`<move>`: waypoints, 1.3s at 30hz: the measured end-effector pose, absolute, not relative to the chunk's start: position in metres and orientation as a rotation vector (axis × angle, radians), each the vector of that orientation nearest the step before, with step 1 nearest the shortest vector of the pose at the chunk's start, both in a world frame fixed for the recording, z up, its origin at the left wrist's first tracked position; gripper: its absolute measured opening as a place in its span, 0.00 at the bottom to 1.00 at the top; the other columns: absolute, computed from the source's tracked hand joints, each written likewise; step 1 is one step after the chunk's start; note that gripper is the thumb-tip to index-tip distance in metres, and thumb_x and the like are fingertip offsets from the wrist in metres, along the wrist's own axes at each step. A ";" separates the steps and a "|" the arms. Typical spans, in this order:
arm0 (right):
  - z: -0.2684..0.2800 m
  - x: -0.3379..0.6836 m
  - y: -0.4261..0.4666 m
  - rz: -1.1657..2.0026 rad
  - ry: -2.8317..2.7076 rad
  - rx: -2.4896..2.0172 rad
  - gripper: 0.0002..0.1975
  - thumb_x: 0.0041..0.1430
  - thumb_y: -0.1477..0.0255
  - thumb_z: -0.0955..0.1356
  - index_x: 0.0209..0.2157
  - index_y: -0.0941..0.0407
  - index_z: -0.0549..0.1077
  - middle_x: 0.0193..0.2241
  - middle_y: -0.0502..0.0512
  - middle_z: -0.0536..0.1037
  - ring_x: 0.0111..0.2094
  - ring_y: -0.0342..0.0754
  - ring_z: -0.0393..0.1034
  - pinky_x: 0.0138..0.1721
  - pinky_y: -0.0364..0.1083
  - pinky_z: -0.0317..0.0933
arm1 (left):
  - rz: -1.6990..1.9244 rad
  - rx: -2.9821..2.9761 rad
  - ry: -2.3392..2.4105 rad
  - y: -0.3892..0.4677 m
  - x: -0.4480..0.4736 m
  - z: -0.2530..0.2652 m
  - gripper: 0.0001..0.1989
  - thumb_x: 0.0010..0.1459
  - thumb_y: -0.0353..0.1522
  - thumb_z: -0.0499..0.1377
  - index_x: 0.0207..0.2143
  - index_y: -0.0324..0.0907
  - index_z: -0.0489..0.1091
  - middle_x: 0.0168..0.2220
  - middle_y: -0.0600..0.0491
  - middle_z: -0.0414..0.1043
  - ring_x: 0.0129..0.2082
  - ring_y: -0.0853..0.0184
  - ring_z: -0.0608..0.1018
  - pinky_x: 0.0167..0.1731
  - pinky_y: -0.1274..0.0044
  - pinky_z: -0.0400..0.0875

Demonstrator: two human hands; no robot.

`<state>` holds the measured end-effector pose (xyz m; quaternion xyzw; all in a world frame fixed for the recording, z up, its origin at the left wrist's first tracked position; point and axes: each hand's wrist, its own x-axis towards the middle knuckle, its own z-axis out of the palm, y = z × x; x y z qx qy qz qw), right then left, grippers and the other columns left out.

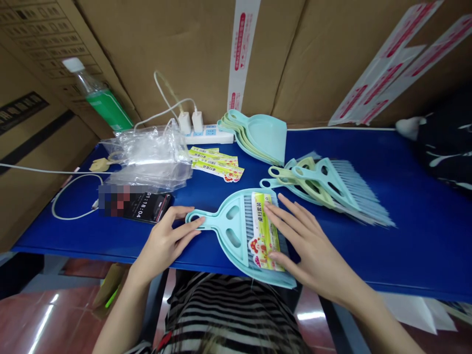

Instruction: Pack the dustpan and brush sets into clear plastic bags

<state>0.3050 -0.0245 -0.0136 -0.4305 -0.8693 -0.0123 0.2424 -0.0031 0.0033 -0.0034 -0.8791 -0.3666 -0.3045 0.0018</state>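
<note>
A light-blue hand brush (239, 221) lies nested in a matching dustpan (254, 280) at the table's front edge. My left hand (169, 238) pinches their two stacked handles at the left. Across the bristles rests a yellow-green printed label card (260, 236) with a mushroom picture. My right hand (306, 241) has its fingers spread, with the fingertips on the card's right side and the bristles beneath partly hidden. Behind it lie several overlapping brushes (324, 184) in blue and pale green. A stack of dustpans (265, 135) sits farther back.
Clear plastic bags (151, 152) are piled at the left, beside more label cards (217, 162). A phone (147, 206) lies in front of the bags. A power strip (212, 133) with plugged-in chargers stands at the back. A green-labelled bottle (99, 96) leans against cardboard (184, 39).
</note>
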 end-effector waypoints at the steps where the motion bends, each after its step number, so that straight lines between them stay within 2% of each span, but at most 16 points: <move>1: -0.016 0.305 -0.024 -0.018 -2.390 -1.185 0.35 0.68 0.60 0.59 0.70 0.54 0.41 0.60 0.63 0.68 0.66 0.61 0.52 0.58 0.65 0.57 | -0.954 -2.760 -1.153 0.003 -0.003 -0.004 0.12 0.65 0.29 0.55 0.49 0.44 0.71 0.47 0.48 0.67 0.45 0.67 0.76 0.43 0.72 0.79; 5: -0.021 0.303 -0.026 0.029 -2.407 -1.198 0.37 0.67 0.61 0.61 0.70 0.52 0.40 0.62 0.60 0.65 0.67 0.59 0.47 0.60 0.66 0.53 | -0.946 -2.760 -1.176 0.003 -0.004 -0.004 0.12 0.65 0.29 0.55 0.50 0.44 0.71 0.47 0.49 0.67 0.44 0.67 0.76 0.43 0.73 0.79; 10: -0.020 0.304 -0.028 0.060 -2.415 -1.179 0.39 0.65 0.60 0.63 0.70 0.52 0.40 0.62 0.59 0.65 0.67 0.60 0.48 0.61 0.66 0.52 | -0.950 -2.759 -1.192 0.003 -0.003 -0.004 0.12 0.65 0.29 0.55 0.49 0.44 0.72 0.47 0.48 0.68 0.45 0.67 0.76 0.44 0.73 0.79; 15: -0.020 0.306 -0.028 0.071 -2.370 -1.209 0.34 0.67 0.60 0.60 0.70 0.51 0.43 0.64 0.61 0.62 0.67 0.58 0.49 0.61 0.65 0.52 | -0.956 -2.765 -1.205 0.003 -0.004 -0.004 0.13 0.65 0.29 0.55 0.50 0.46 0.72 0.47 0.49 0.68 0.44 0.66 0.76 0.43 0.72 0.79; 20: -0.024 0.304 -0.028 0.024 -2.352 -1.232 0.36 0.66 0.60 0.61 0.70 0.52 0.43 0.61 0.60 0.67 0.66 0.58 0.51 0.61 0.66 0.52 | -0.953 -2.763 -1.208 0.003 -0.005 -0.006 0.13 0.65 0.29 0.55 0.50 0.47 0.72 0.47 0.49 0.68 0.44 0.66 0.76 0.43 0.72 0.79; 28: -0.025 0.303 -0.027 0.078 -2.354 -1.232 0.36 0.65 0.60 0.63 0.70 0.51 0.44 0.62 0.60 0.66 0.64 0.58 0.56 0.61 0.65 0.52 | -0.944 -2.756 -1.215 0.002 -0.005 -0.005 0.13 0.65 0.30 0.55 0.50 0.47 0.72 0.47 0.49 0.68 0.44 0.67 0.76 0.43 0.72 0.79; 39: -0.021 0.311 -0.027 0.098 -2.258 -1.237 0.30 0.66 0.67 0.62 0.67 0.48 0.50 0.60 0.61 0.68 0.63 0.60 0.58 0.58 0.65 0.59 | -0.956 -2.768 -1.186 0.002 -0.002 -0.004 0.11 0.65 0.30 0.54 0.49 0.45 0.72 0.46 0.48 0.68 0.41 0.68 0.76 0.42 0.73 0.78</move>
